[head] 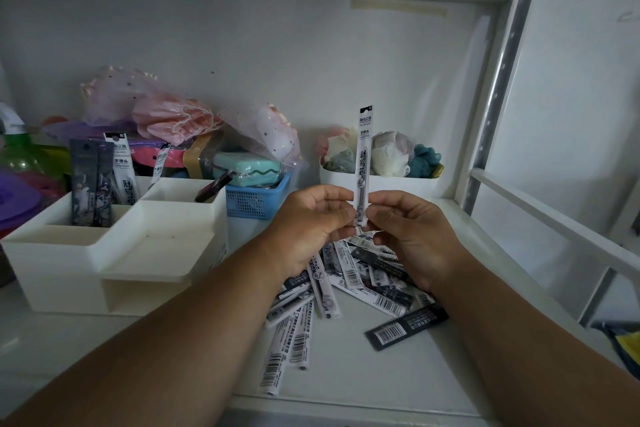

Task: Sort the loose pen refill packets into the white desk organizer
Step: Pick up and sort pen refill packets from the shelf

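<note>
Presently, head view, one item in hand.

Item: white pen refill packet (363,163), held upright, long axis vertical, black header tab at the top, lower end between the two hands, above the loose pile.

Left hand (311,222): fingers (341,218) curled inward, tips meeting the packet's lower end from the left; a pinch, as far as the view shows.

Right hand (412,232): fingers (379,217) curled, closing on the same lower end from the right. Both hands share the hold; which bears the weight cannot be told.

Stock remaining: pile of refill packets (349,284), white and black, overlapping on the desk (429,374) beneath and just behind the wrists; one dark refill packet (405,329) lies apart at the right edge of the pile.

Destination: white desk organizer (114,253), well to the left of the held packet. Its rear left compartment holds dark packets (89,187) upright, with white packets (124,170) standing just behind them; the front tray shows nothing in it.

Governing relation: the organizer lies to the left and the left hand is the nearer. Judgement: the packet, already vertical, would need only a leftward carry to drop in end-first, most likely beside the other white ones.

Adjacent: blue mesh basket (256,199), white tub of scrunchies (377,180).
</note>
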